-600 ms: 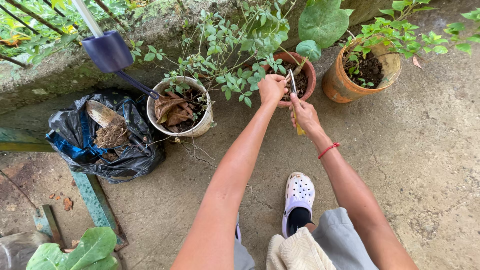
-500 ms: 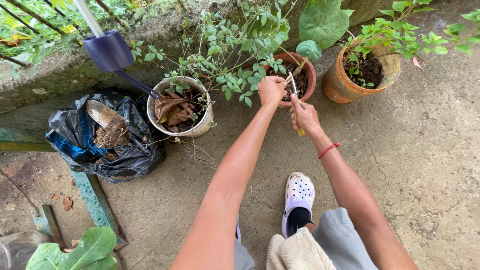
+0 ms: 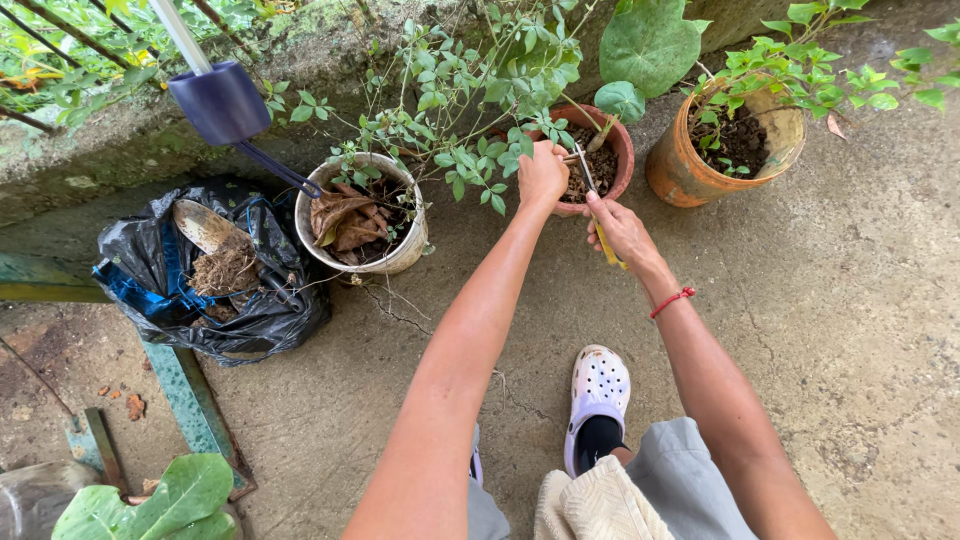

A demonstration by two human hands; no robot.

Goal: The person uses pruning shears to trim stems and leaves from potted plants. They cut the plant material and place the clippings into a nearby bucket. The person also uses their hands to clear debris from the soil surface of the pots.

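On the cracked concrete floor [image 3: 860, 330] a person crouched over a row of pots set against a mossy low wall [image 3: 330, 40]. Largest of what lay about was a black plastic bag [image 3: 250, 310] at the left, holding a clump of roots and soil. Beside it stood a pale pot [image 3: 405, 250] full of dry brown leaves, and at the far right an orange clay pot [image 3: 680, 175] with a small green plant in dark soil. Between those two sat a reddish clay pot [image 3: 622, 150], out of which a leafy shrub [image 3: 470, 110] leaned to the left.

Both arms reached to that middle pot. The left hand [image 3: 542, 175] was closed in a fist around the shrub's stems, right at the pot's near rim. The right hand [image 3: 625, 232], with a red cord [image 3: 672, 300] at its wrist, was wrapped around the yellow handle of a pair of garden snips [image 3: 592, 200]. Their slim metal blades rose out of the top of that grip and pointed into the pot, just beside the left fist; whether the blades were biting a stem I could not quite make out. Below, a white perforated clog [image 3: 598, 385] rested flat on the concrete.
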